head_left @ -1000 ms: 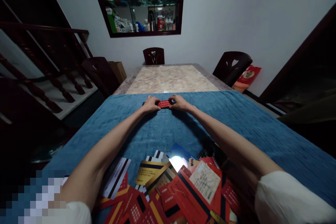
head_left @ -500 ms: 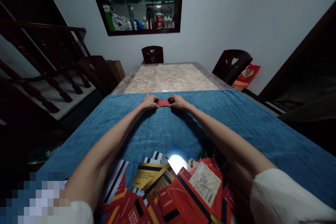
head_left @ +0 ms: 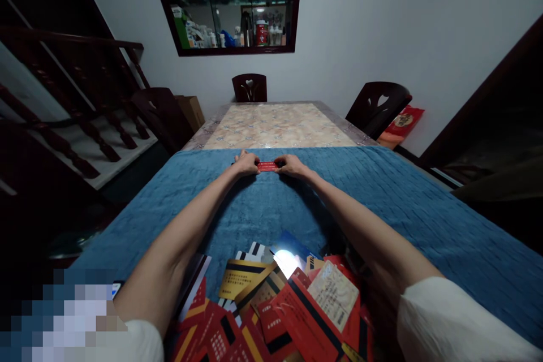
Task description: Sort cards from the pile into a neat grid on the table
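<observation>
Both arms reach forward over the blue cloth [head_left: 250,209]. Between my hands, low over or on the cloth, is a small red card [head_left: 267,166] with pale print. My left hand [head_left: 246,163] has its fingers closed on the card's left end. On the right end, my right hand [head_left: 292,165] pinches it the same way. Whether it is one card or a thin stack I cannot tell. Nearer to me lies a loose heap of plastic cards: a red card with a dark stripe [head_left: 307,311], a gold card [head_left: 242,278], and a cream card [head_left: 334,294].
Beyond the cloth shows the patterned tabletop [head_left: 280,124]. Dark wooden chairs stand around it, one at the far end [head_left: 249,88] and one at the right [head_left: 375,107]. A banister [head_left: 72,124] runs along the left. A red bag [head_left: 405,121] sits behind the right chair.
The view has shifted slightly, moving the scene a little to the right. Both hands stay on the red card at nearly the same place on the cloth.
</observation>
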A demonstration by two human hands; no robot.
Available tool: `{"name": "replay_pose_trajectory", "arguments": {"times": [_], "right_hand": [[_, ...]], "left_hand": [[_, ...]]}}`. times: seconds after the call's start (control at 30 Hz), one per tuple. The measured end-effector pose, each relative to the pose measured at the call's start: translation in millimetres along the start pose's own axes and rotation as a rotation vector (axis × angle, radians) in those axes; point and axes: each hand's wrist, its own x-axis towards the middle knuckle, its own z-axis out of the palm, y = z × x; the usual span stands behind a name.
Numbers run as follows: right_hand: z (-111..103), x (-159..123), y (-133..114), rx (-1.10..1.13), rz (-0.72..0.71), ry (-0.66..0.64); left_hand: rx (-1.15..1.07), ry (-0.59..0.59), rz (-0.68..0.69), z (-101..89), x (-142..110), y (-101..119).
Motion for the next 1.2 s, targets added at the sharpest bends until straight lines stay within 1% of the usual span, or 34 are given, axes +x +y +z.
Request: {"name": "replay_pose_trajectory", "arguments": {"times": [0.17,0.4,0.53,0.63,0.8,1.03,1.2], "right_hand": [[0.0,-0.6,-1.7,0.005,0.018,0.008],[0.2,-2.5,-1.0,0.029,0.020,-0.005],[0.7,-2.9,-0.4,0.036,0.022,-0.001],[-0.1,-2.1,-0.6,0.028,0.025,0.001],[-2.7,-3.5,-0.9,0.013,0.012,0.032],[-3.8,-22.4,-7.4,0.021,-0.043,0.171],[-4.0,-42.2,-24.1,-0.001,-0.139,0.255]], "left_hand": [[0.090,-0.045,-0.067,-3.8,-4.3,7.3],[0.144,-0.083,-0.086,-5.2,-4.4,12.8],[0.151,-0.076,-0.083,-4.8,-6.1,15.6],[0.146,-0.036,-0.065,-4.9,-12.8,16.6],[0.117,0.065,-0.037,-8.6,-29.9,14.4],[0.099,0.167,-0.012,-28.6,-54.8,10.3],[0.118,0.202,0.018,-40.8,-85.4,12.1]]}}
